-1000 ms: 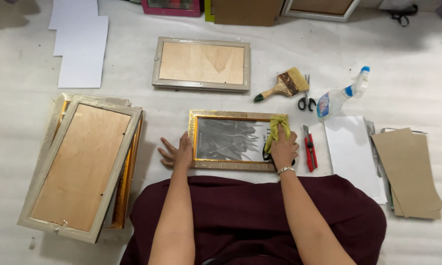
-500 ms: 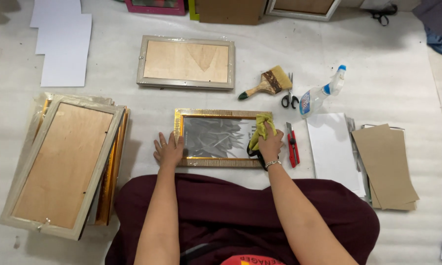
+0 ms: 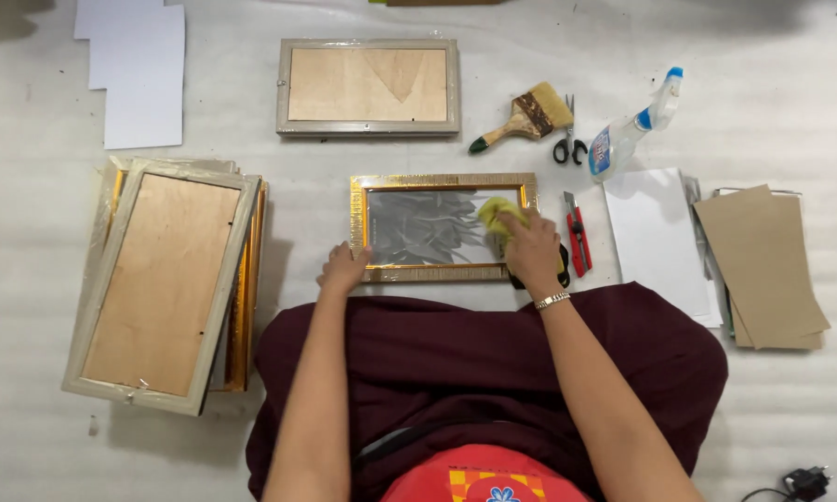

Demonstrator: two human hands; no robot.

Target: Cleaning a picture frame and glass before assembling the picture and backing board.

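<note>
A gold picture frame (image 3: 442, 181) with a glass pane lies flat on the white floor covering in front of my knees. My left hand (image 3: 342, 270) presses on its lower left corner with fingers spread. My right hand (image 3: 532, 246) grips a yellow cloth (image 3: 496, 214) and holds it against the right side of the glass. A bracelet sits on my right wrist.
A stack of frames lying face down (image 3: 163, 284) is at the left, another frame (image 3: 370, 85) lies behind. A paintbrush (image 3: 523, 116), scissors (image 3: 567, 139), spray bottle (image 3: 634, 130), red box cutter (image 3: 577, 240), white sheets (image 3: 656, 237) and cardboard sheets (image 3: 763, 265) lie at the right.
My right hand has slid the yellow cloth over the right part of the glass. My left hand stays at the frame's lower left corner. The camera view has shifted.
</note>
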